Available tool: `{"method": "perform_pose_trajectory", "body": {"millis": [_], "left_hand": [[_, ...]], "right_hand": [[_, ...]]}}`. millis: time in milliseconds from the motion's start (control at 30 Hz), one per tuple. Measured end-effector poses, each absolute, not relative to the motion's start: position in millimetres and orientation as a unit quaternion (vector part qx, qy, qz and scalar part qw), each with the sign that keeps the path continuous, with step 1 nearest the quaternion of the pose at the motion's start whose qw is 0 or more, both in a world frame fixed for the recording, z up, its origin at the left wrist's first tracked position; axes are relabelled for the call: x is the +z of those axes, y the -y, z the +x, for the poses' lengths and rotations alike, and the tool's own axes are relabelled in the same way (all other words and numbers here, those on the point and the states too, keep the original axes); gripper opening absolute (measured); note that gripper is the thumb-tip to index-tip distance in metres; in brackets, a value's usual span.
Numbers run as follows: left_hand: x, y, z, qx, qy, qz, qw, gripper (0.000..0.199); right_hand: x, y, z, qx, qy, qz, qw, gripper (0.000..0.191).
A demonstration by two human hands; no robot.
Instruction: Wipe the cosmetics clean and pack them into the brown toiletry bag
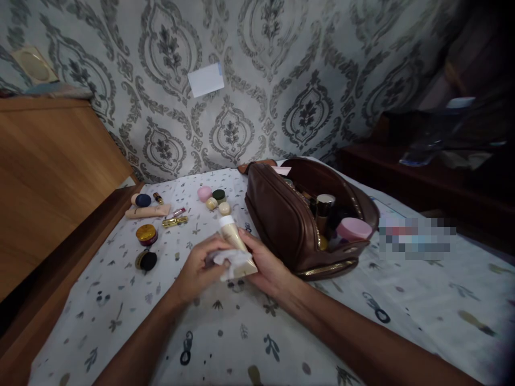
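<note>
A cream-coloured squeeze tube [232, 236] with a white cap is held at the middle, cap end pointing away from me. My right hand [267, 265] grips it along its right side. In my left hand [201, 271] is a crumpled white wipe [231, 262], pressed against the tube's lower part. Just right of my hands stands an open brown toiletry bag [277, 214]. Inside it are a gold-capped bottle [325, 206], a pink-lidded jar [354, 229] and other items partly hidden by the bag's wall.
Left on the patterned sheet [241, 332] lie a beige tube [147, 211], an amber jar [146, 234], a black-lidded jar [147, 260], a gold lipstick tube [175, 221] and several small pots [219, 195]. A wooden panel [56, 171] borders the left. A clear bottle [438, 134] stands far right.
</note>
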State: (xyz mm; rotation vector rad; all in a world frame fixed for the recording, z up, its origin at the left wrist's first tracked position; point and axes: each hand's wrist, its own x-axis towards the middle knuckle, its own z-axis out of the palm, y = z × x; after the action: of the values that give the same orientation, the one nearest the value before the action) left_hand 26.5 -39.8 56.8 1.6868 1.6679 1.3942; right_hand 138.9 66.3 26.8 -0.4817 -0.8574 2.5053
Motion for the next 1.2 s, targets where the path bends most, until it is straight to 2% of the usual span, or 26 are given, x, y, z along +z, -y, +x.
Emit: {"method": "perform_pose_trajectory", "body": {"millis": [100,200,300,433,533,600,733,833,900,1000,1100,1200], "left_hand": [[56.1,38.5,14.4,0.568,-0.659,0.485,0.088,0.016],[57.7,36.7,9.4,0.564,-0.673,0.479,0.012,0.014],[59.1,36.1,14.8,0.502,-0.645,0.575,0.030,0.016],[59.8,38.5,27.9,0.407,-0.568,0.699,0.152,0.026],[60.5,40.8,29.9,0.414,-0.548,0.703,0.186,0.027],[60.6,41.3,25.2,0.465,-0.582,0.646,0.164,0.021],[59.2,39.3,10.5,0.562,-0.669,0.484,0.047,0.017],[60.0,38.0,6.6,0.553,-0.671,0.494,0.010,0.016],[63.2,39.0,9.6,0.514,-0.653,0.554,0.046,0.015],[70.1,42.7,17.1,0.462,-0.605,0.628,0.160,0.016],[73.3,45.9,19.8,0.456,-0.570,0.636,0.250,0.015],[68.9,45.0,15.3,0.506,-0.591,0.575,0.252,0.018]], "right_hand": [[26.9,-62.1,136.8,0.915,0.311,-0.176,0.187,0.022],[26.7,-59.9,135.4,0.920,0.302,-0.187,0.168,0.022],[26.7,-62.4,135.7,0.911,0.311,-0.180,0.205,0.029],[26.4,-69.5,138.1,0.902,0.321,-0.164,0.239,0.037],[25.7,-71.0,138.9,0.896,0.326,-0.177,0.243,0.040],[25.6,-68.4,138.8,0.889,0.339,-0.185,0.245,0.043],[26.7,-60.0,138.8,0.880,0.364,-0.206,0.225,0.042],[25.9,-59.2,137.9,0.883,0.358,-0.212,0.216,0.038],[23.7,-62.7,136.0,0.881,0.339,-0.231,0.236,0.034],[20.6,-68.8,133.1,0.873,0.311,-0.271,0.261,0.028],[22.1,-68.8,133.8,0.883,0.322,-0.255,0.224,0.032],[26.6,-62.6,137.6,0.891,0.361,-0.200,0.190,0.040]]}}
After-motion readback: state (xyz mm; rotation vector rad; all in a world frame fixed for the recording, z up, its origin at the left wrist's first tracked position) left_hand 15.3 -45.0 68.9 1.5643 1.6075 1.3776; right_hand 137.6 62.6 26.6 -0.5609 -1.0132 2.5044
